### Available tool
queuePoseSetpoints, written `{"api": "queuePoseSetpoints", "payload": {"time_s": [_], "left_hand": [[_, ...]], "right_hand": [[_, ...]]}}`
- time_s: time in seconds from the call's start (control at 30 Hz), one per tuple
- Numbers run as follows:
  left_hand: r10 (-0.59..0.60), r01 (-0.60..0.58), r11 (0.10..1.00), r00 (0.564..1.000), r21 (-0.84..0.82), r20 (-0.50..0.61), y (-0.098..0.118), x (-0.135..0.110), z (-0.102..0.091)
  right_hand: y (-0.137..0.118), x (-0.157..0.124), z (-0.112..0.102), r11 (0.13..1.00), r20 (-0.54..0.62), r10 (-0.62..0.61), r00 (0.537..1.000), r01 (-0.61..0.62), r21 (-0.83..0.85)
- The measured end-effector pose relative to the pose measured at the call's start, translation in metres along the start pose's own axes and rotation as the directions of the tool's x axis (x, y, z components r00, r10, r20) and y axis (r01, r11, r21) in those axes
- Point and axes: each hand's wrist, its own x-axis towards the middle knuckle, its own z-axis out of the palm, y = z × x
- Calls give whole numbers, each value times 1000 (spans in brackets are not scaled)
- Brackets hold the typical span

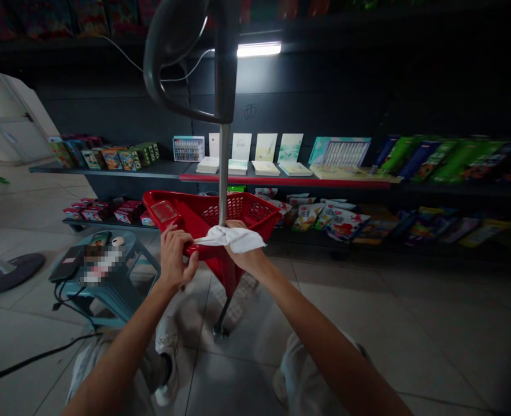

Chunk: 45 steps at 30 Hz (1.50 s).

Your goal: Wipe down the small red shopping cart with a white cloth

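In the middle of the head view is a red plastic shopping basket (221, 266) on a metal pole (224, 173), topped by a dark grey loop handle (151, 75). My left hand (175, 254) has its fingers curled over the near left rim of the basket, thumb apart. At the near rim, by the foot of the pole, my right hand (242, 257) holds a white cloth (238, 238). The cloth is draped over that hand, hiding most of its fingers, and one thin end stretches left toward my left hand. Below, the basket narrows to a caster wheel (218, 329).
A blue-grey stool (108, 289) at left carries a black device, cables and small items. Dark shelves (164, 169) ahead hold boxes, booklets and snack bags (307, 216). A round stand base (13, 274) and a black cable (34, 361) lie at far left.
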Motion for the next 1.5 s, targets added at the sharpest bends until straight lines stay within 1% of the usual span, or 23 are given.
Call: {"api": "queuePoseSetpoints", "payload": {"time_s": [0.13,0.23,0.33,0.47,0.53,0.63,0.77,0.9,1.03,1.13,1.17,1.2,1.23,1.27,1.3,1.33,1.37,1.4,1.43,1.47,1.5], "left_hand": [[-66,65,995,998,80,15,-18,-1,-1],[-137,136,982,991,131,-2,-31,0,-2],[-211,213,968,977,135,-33,-43,1,-4],[-256,261,960,965,101,-59,-57,1,-7],[-275,279,956,960,90,-62,-62,0,-9],[-300,304,949,952,88,-59,-69,-1,-13],[-298,300,950,954,84,-33,-76,1,-18],[-307,308,945,951,110,-29,-79,1,-18],[-360,364,928,931,84,-55,-80,2,-12],[-405,410,912,907,24,-114,-79,3,-5],[-440,443,896,887,-10,-138,-79,2,-2],[-495,492,869,855,-62,-152,-79,1,2],[-566,551,824,812,-132,-146,-79,-1,7],[-643,614,760,758,-216,-108,-79,-4,12],[-714,674,675,700,-300,-33,-79,-8,18],[-764,729,574,640,-373,77,-79,-12,25],[-788,776,468,583,-422,199,-79,-16,32],[-787,814,372,531,-445,314,-79,-20,39],[-777,840,298,490,-454,396,-79,-24,45],[-769,852,247,462,-461,442,-79,-26,51],[-771,856,217,446,-470,456,-79,-28,55]], "right_hand": [[14,-6,10,999,-12,-11,1000,11,46],[36,-13,11,999,-4,-11,1000,11,46],[67,-20,8,998,39,63,997,-62,-32],[110,-28,7,983,69,151,986,-143,-113],[125,-34,8,975,98,182,978,-166,-148],[139,-43,7,962,129,220,967,-192,-195],[159,-59,-4,941,92,256,962,-227,-250],[192,-80,-23,904,12,328,944,-310,-294],[223,-101,-42,840,-59,442,895,-436,-325],[234,-112,-52,799,-107,493,863,-498,-336],[234,-114,-53,799,-116,493,862,-502,-333],[233,-114,-52,803,-122,488,864,-499,-326],[230,-115,-50,808,-128,482,866,-497,-317],[227,-114,-47,812,-136,479,867,-497,-306],[224,-113,-43,814,-147,479,865,-501,-295],[220,-112,-39,813,-161,483,860,-509,-283],[216,-111,-33,811,-175,488,855,-519,-271],[211,-110,-27,811,-188,490,851,-524,-261],[207,-108,-21,813,-203,488,849,-527,-248],[201,-105,-15,820,-221,481,848,-525,-229],[194,-102,-8,830,-239,471,849,-518,-205]]}}
